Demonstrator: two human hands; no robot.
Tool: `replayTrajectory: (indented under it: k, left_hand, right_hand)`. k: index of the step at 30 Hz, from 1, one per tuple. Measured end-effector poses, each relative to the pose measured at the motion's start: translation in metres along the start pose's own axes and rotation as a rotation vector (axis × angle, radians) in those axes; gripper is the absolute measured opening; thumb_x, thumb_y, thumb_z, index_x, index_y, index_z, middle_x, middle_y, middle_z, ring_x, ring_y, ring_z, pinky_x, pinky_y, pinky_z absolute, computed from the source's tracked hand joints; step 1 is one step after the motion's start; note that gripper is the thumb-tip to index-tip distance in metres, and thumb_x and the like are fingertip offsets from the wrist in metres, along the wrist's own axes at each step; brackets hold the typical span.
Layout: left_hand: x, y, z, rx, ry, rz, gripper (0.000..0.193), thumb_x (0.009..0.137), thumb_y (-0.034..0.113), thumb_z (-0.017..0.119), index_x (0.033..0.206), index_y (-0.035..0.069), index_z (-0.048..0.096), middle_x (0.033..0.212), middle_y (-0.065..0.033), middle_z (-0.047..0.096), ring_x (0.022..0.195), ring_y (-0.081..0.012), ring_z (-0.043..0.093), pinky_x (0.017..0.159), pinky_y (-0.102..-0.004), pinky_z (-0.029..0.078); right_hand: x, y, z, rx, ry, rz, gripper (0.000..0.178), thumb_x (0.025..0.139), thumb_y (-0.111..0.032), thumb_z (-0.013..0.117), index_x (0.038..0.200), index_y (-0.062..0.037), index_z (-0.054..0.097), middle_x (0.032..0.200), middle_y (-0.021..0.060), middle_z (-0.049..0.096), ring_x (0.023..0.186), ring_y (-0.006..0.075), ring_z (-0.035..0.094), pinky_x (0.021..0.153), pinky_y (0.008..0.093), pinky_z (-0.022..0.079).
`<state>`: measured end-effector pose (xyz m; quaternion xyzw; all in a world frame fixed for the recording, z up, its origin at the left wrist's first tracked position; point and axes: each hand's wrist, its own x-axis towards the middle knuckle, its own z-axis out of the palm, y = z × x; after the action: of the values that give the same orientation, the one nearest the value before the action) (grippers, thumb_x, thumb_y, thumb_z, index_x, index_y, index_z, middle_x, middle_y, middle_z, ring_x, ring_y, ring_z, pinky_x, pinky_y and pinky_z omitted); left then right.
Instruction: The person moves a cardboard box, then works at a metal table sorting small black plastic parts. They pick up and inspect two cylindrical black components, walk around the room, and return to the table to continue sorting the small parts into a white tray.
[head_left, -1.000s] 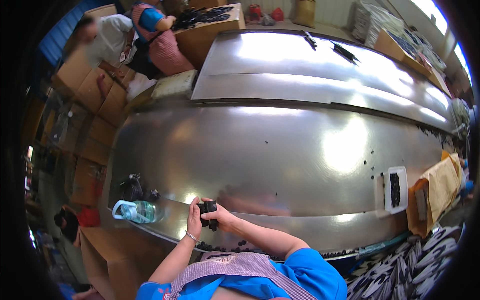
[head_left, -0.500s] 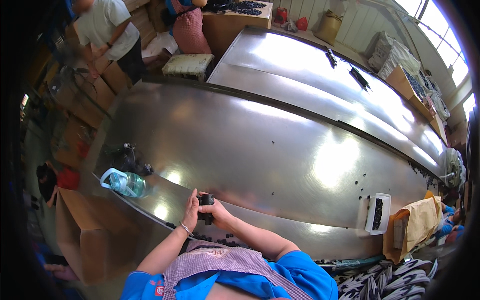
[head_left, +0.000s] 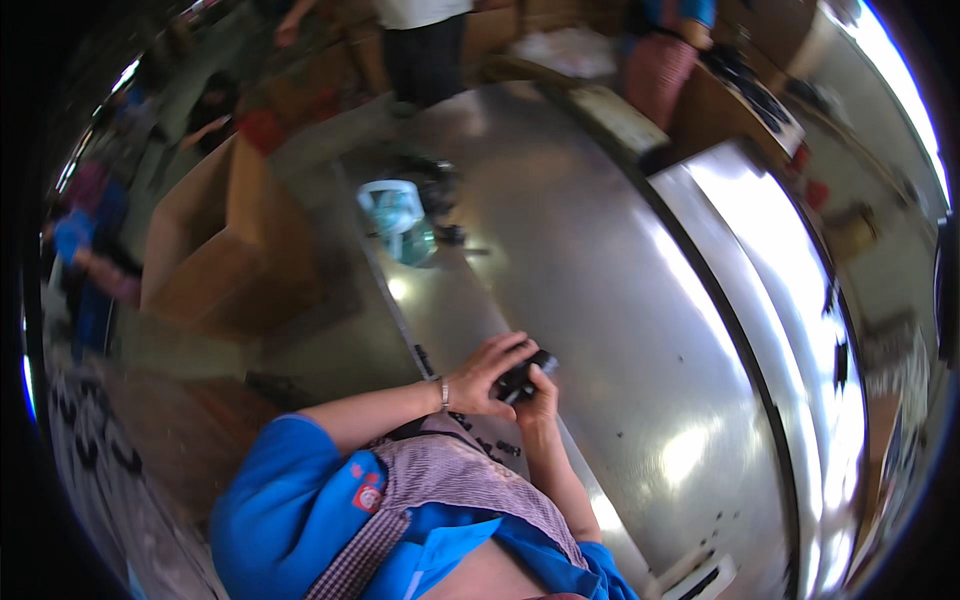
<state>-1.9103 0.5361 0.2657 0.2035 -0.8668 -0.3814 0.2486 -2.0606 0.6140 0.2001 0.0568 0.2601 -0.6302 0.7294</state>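
Between my two hands, just over the near edge of the metal table (head_left: 590, 300), is a short black object (head_left: 524, 378), rounded and blocky. Its exact kind cannot be made out. My left hand (head_left: 484, 376), with a bracelet at the wrist, curves its fingers over the far-left side of it. From the right, my right hand (head_left: 540, 402) grips it with the thumb against its side. Several small black pieces (head_left: 507, 448) lie close by along the table edge, partly hidden by my apron.
A teal bottle (head_left: 404, 226) with a pale handle stands on the table beyond my hands, beside dark items (head_left: 432, 180). An open cardboard box (head_left: 235, 265) stands to the left. A white tray (head_left: 715, 578) is at the lower right. Other people stand at the far side.
The view has swung to the left, so the table now slants and the box sits nearer the middle. Both hands keep the black object, now tilted; the left fingers have bent over it.
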Motion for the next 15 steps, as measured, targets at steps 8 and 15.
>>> replayTrajectory:
  k: [8, 15]
  left_hand:
    - [-0.013, 0.02, -0.043, 0.259, -0.232, 0.131, 0.125, 0.05, 0.035, 0.091, 0.153, 0.018, 0.023, 0.16, -0.0106, 0.018, 0.148, -0.0351, 0.015, 0.117, -0.0538, 0.019]
    - [-0.031, -0.011, -0.069, 0.064, -0.105, 0.224, 0.108, 0.049, 0.023, 0.085, 0.145, 0.014, 0.037, 0.147, -0.0122, 0.035, 0.13, -0.0324, 0.041, 0.107, -0.0501, 0.032]
  right_hand:
    - [-0.011, 0.019, 0.026, -0.128, -0.206, 0.126, 0.083, 0.073, -0.025, 0.076, 0.146, -0.0132, 0.039, 0.146, 0.0092, 0.046, 0.136, 0.0303, 0.043, 0.113, 0.0469, 0.035]
    - [0.004, 0.053, 0.051, -0.142, -0.146, 0.092, 0.063, 0.077, -0.027, 0.075, 0.134, -0.0121, 0.052, 0.132, 0.0067, 0.058, 0.125, 0.0287, 0.052, 0.107, 0.0457, 0.042]
